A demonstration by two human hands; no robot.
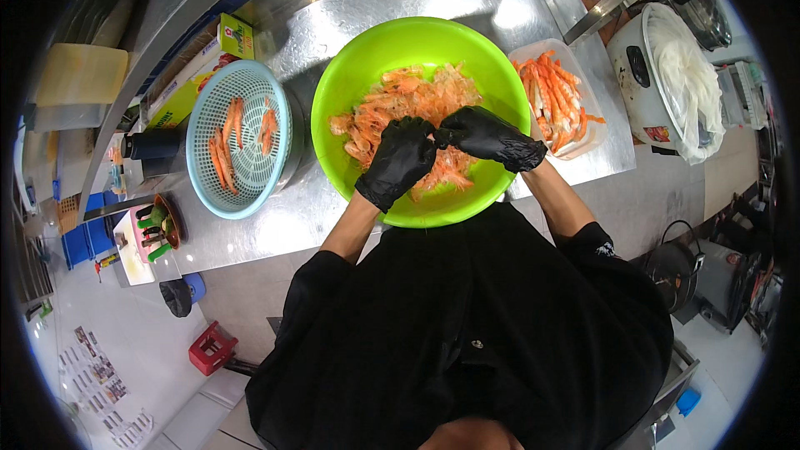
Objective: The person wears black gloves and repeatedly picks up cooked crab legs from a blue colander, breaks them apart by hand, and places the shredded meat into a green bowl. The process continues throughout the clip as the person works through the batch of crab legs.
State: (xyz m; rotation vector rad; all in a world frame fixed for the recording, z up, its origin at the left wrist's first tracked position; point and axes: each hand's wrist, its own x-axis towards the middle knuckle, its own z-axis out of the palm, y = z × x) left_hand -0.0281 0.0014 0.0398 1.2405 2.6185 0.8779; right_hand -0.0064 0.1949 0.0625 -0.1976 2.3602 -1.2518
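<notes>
Both hands wear black gloves and meet above a lime-green basin (pixel 422 34). My left hand (pixel 401 155) and my right hand (pixel 484 137) pinch a small pinkish piece of shrimp (pixel 431 137) between their fingertips; the gloves hide most of it. Beneath them the basin holds a heap of orange shrimp heads and shells (pixel 400 100). To the left, a light-blue plastic colander (pixel 195 128) contains several unpeeled-looking shrimp (pixel 226 156). Right of the basin, a clear plastic container (pixel 584 140) is filled with long, peeled-looking orange and white shrimp (pixel 553 97).
Everything stands on a stainless-steel table (pixel 294 44). Left of the colander are a green box (pixel 234 37) and a dark bottle (pixel 153 144). Farther left, green-handled knives (pixel 153 225) lie by a cutting board (pixel 134 256). A bag-lined white bin (pixel 637 75) stands at right.
</notes>
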